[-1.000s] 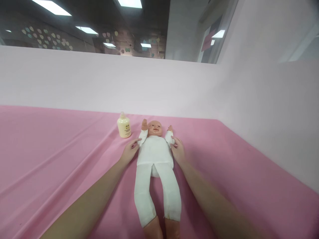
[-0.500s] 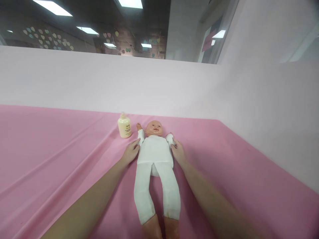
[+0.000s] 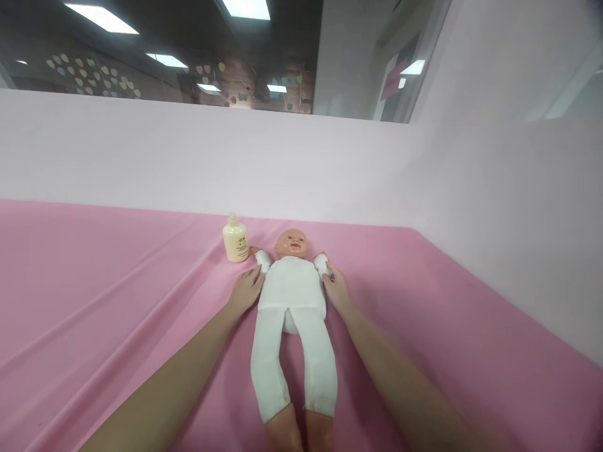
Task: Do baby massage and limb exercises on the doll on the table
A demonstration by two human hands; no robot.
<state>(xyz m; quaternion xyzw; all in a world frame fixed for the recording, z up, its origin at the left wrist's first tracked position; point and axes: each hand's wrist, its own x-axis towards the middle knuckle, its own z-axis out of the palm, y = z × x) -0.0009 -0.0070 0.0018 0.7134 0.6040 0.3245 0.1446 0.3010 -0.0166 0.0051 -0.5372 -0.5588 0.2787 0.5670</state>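
A baby doll [image 3: 292, 282] in a white top and trousers lies on its back, head away from me and brown feet towards me. My left hand [image 3: 247, 289] is closed at the doll's sleeved arm on the left, with part of the grip hidden. That arm points outward, its small hand close to a pale yellow pump bottle [image 3: 235, 242]. On the other side, my right hand [image 3: 336, 287] has thumb and fingers around the doll's bent right-side arm [image 3: 321, 263]. The bottle stands upright left of the doll's head.
A pink cloth [image 3: 117, 270] with long creases covers the surface under the doll. White walls [image 3: 207, 163] rise behind it and at the right. Above the back wall, a glass pane [image 3: 282, 50] shows ceiling lights and heart-shaped decorations.
The doll's left-side arm has swung outward and down, towards the bottle. Its legs have shifted slightly left. My hands stay in nearly the same place.
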